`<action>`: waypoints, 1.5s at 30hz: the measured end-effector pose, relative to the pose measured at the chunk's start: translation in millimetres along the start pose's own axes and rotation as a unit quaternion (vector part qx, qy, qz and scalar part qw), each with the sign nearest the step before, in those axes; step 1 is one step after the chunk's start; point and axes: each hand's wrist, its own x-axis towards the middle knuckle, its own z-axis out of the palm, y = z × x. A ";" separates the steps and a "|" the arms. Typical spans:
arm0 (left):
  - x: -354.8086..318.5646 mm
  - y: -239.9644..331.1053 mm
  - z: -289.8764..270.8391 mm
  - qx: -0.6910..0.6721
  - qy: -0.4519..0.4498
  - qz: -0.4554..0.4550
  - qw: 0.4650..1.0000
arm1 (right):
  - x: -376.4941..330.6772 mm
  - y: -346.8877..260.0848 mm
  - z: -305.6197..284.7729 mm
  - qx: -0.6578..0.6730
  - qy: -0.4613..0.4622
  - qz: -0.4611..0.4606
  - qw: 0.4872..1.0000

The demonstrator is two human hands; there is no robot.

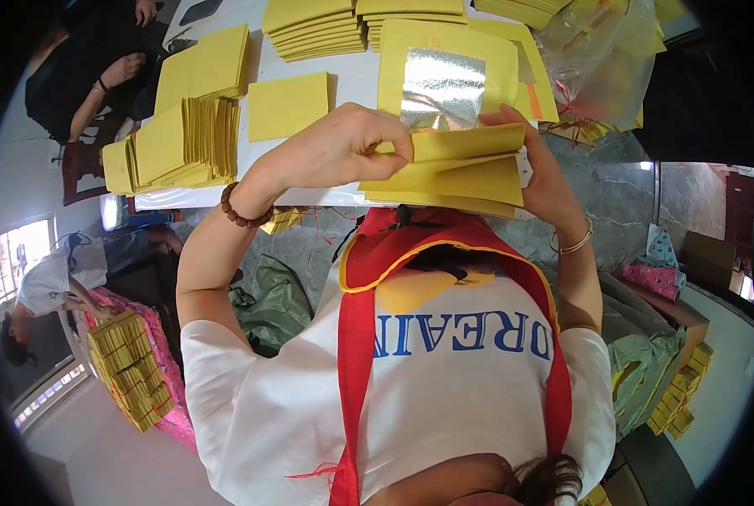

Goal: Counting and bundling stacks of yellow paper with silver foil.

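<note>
In front of me at the table edge is a folded sheet of yellow joss paper (470, 145), with more yellow sheets (440, 185) lying under its fold. My left hand (352, 148) is closed, its thumb and fingers pinching the fold's left end. Around the right end curls my right hand (544, 173), holding it with the fingers partly hidden behind the paper. Just beyond the fold, a square of silver foil (444, 84) shows on a flat yellow sheet (499, 63).
A flat yellow packet (288, 105) and folded bundles (183, 143) lie left on the white table (255, 156). Stacks (314, 29) stand behind; a clear plastic bag (600, 63) is far right. Two other people (99, 76) are at the left.
</note>
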 end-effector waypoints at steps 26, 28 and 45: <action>-13.9 -6.3 44.9 0.121 0.247 0.134 0.952 | -2.2 14.9 6.2 0.054 0.052 0.033 0.997; -14.4 -5.3 40.1 0.082 0.234 0.086 0.965 | -0.1 11.4 6.5 0.061 0.059 0.029 0.996; -11.8 -17.8 27.1 -0.153 0.182 -0.038 0.971 | -3.5 8.7 15.7 -0.179 0.160 -0.158 0.958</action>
